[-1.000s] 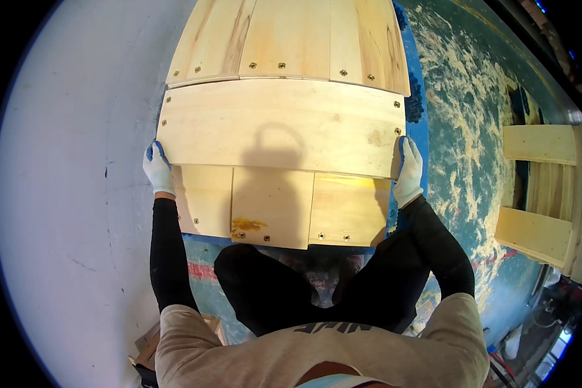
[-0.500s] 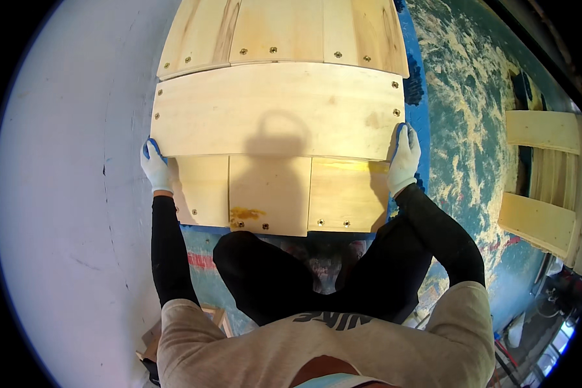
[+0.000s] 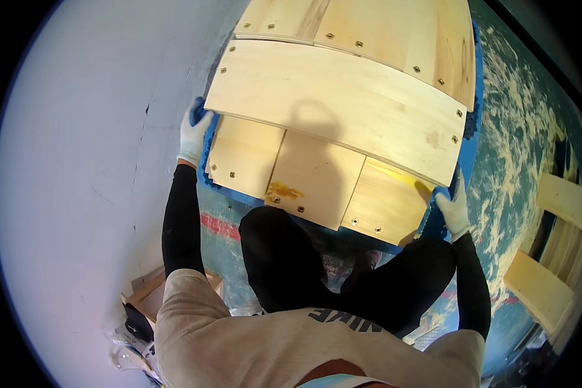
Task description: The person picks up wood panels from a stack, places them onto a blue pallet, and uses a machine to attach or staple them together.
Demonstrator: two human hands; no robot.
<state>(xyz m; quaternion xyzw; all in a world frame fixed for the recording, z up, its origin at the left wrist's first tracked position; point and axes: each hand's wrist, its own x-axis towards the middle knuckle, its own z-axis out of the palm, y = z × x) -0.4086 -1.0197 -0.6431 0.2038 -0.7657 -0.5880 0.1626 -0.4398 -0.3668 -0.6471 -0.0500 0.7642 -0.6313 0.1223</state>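
Note:
A wide, slightly curved pale wooden board (image 3: 343, 103) lies across a stack, with metal-ringed holes at both ends. Under its near edge show three smaller wooden panels (image 3: 313, 171), the middle one with an orange-brown stain. My left hand (image 3: 196, 132), in a white glove with blue on the fingers, is closed at the board's left end. At the near right corner, my right hand (image 3: 454, 205), gloved alike, is closed round the board's end; its fingertips are partly hidden. More wooden panels (image 3: 381, 32) lie beyond the board.
The stack rests on a blue base (image 3: 236, 194) with ragged edges. A pale wall (image 3: 77, 161) stands close on the left. Sawdust streaks the green floor (image 3: 504, 136). Other wooden pieces (image 3: 540, 284) lie at the right, and a wooden box (image 3: 150, 294) stands at the lower left.
The view has turned, so the stack now slants down to the right and sits further right. Both hands stay at the board's ends, the right one nearer its near corner.

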